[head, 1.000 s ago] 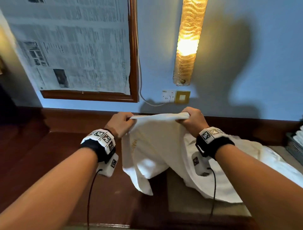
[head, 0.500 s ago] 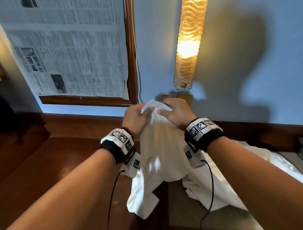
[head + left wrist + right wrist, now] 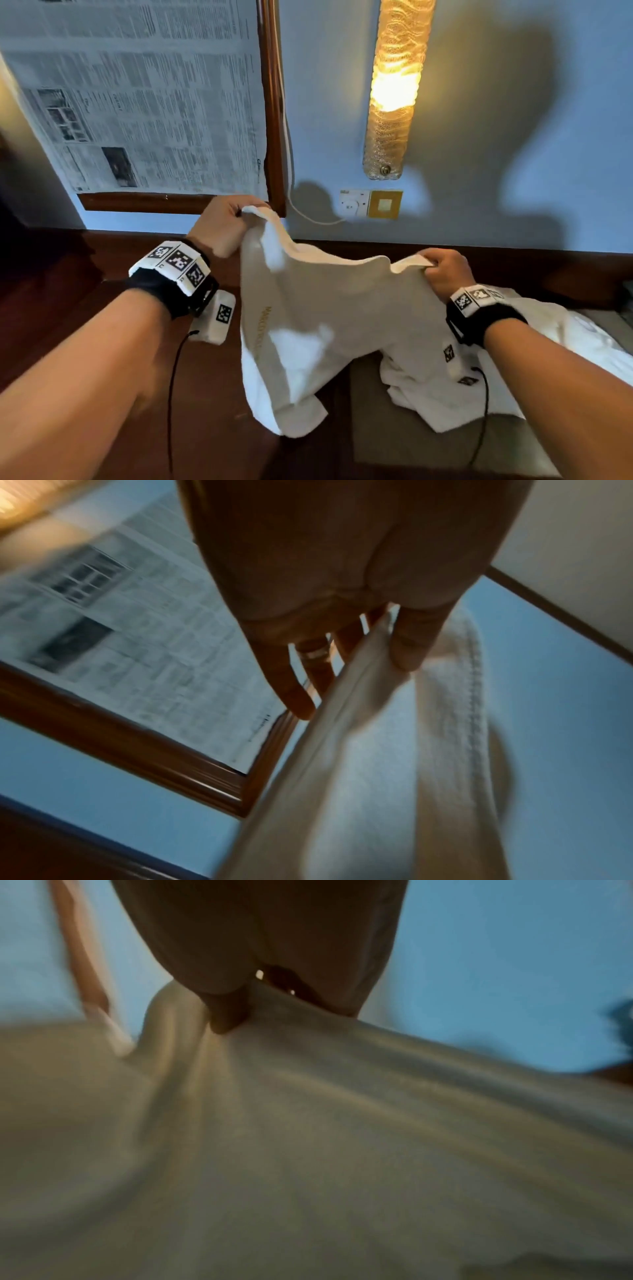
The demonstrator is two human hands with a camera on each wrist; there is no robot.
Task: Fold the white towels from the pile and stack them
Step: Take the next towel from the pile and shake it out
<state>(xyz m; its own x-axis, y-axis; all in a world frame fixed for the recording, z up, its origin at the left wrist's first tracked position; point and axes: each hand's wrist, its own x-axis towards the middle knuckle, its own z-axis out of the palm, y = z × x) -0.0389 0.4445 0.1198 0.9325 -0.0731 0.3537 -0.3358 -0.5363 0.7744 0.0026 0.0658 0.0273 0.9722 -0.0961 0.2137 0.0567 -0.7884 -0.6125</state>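
- A white towel (image 3: 329,318) hangs in the air between two hands, its top edge sagging from 10 o'clock down to 3 o'clock; gold lettering runs along its left side.
- The left hand (image 3: 222,224) pinches the towel's upper left corner: in the left wrist view the thumb (image 3: 411,642) presses the hem against the fingers.
- The right hand (image 3: 445,270), lower than the left, is clenched on the towel's other top corner; the right wrist view is blurred but shows cloth gripped under the thumb.
- The hanging towel hides part of the pile (image 3: 565,346), a rumpled white heap at 4 o'clock; how many towels it holds cannot be told.
- The pile lies on a pale mat (image 3: 411,452) set on a dark wooden desk (image 3: 212,394).
- On the blue wall: one lit amber lamp (image 3: 394,89) at 12 o'clock, one wood-framed newspaper sheet (image 3: 137,96) at 10 o'clock, and one white socket (image 3: 354,204) just beside one gold plate (image 3: 384,204) under the lamp, with a white cable (image 3: 287,154) running down the frame's edge.
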